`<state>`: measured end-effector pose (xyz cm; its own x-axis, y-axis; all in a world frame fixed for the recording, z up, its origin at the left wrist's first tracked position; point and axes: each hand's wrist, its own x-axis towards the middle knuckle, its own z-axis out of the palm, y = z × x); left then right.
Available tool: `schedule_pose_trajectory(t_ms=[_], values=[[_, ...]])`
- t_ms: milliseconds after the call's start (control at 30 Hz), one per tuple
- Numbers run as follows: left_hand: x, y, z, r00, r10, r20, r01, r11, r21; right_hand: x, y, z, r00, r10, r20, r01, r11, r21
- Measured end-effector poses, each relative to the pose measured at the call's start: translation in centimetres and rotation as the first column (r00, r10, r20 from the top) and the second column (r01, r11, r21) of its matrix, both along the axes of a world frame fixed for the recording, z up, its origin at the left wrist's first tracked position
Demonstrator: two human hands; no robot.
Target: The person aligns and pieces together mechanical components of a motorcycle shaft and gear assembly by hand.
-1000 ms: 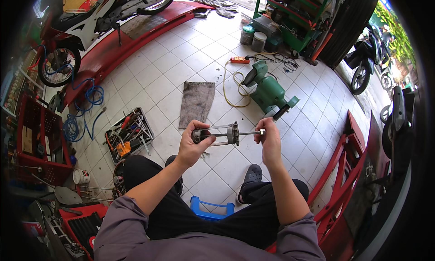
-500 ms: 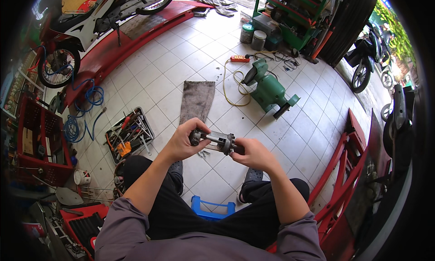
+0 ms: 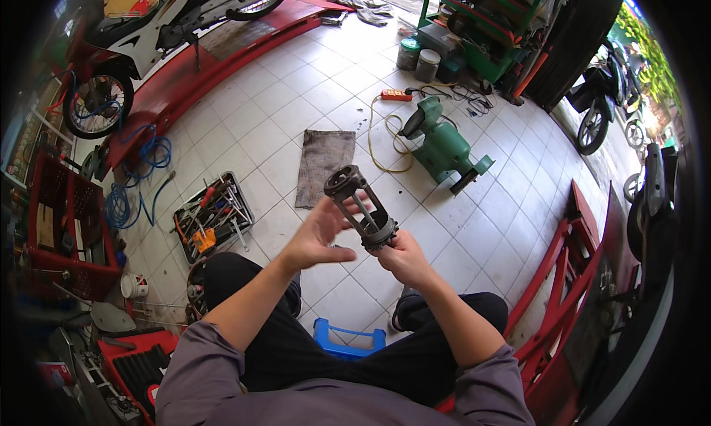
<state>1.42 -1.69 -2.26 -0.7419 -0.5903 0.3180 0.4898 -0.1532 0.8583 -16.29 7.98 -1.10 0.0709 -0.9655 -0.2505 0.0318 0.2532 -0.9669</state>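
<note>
My right hand (image 3: pixel 407 260) grips the lower end of a dark metal cage-like part (image 3: pixel 378 235). The part has a round ring at each end, long bars between them, and teeth around its lower rim. It is tilted, its upper ring leaning to the left and away from me. My left hand (image 3: pixel 315 239) is open beside it, fingers spread and partly behind the bars. Whether those fingers touch the part I cannot tell. Beyond my hands a grey-brown cloth (image 3: pixel 320 159) lies flat on the tiles.
A green bench grinder (image 3: pixel 444 146) and an orange power strip (image 3: pixel 396 95) are ahead on the right. On the left are a tool tray (image 3: pixel 215 215), a blue air hose (image 3: pixel 118 204) and a motorcycle on a red ramp (image 3: pixel 215 63). A blue stool (image 3: pixel 348 341) is between my legs.
My left hand has let go of the metal part and opened. In my right hand the part has swung from nearly level to tilted upward.
</note>
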Motion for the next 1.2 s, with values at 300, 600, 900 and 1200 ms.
schedule_pose_trajectory(t_ms=[300, 600, 900, 1200], values=[[-1.7, 1.9, -1.4, 0.999, -0.025, 0.025, 0.015, 0.944, 0.33, -0.5, 0.5, -1.6, 0.968, -0.005, 0.253, -0.002, 1.0, 0.025], [-1.9, 1.6, -1.4, 0.977, 0.189, 0.095, -0.209, 0.934, 0.29, 0.2, 0.1, -0.7, 0.995, -0.066, -0.075, 0.059, 0.994, -0.096], [-2.0, 1.7, -3.0, 0.968, 0.111, 0.223, -0.213, 0.831, 0.514, 0.4, 0.0, -0.1, 0.876, -0.178, -0.448, 0.109, 0.978, -0.175], [-0.8, 1.2, -1.5, 0.952, 0.069, 0.299, -0.266, 0.671, 0.692, -1.0, -0.8, -0.9, 0.645, -0.31, -0.698, 0.123, 0.944, -0.306]])
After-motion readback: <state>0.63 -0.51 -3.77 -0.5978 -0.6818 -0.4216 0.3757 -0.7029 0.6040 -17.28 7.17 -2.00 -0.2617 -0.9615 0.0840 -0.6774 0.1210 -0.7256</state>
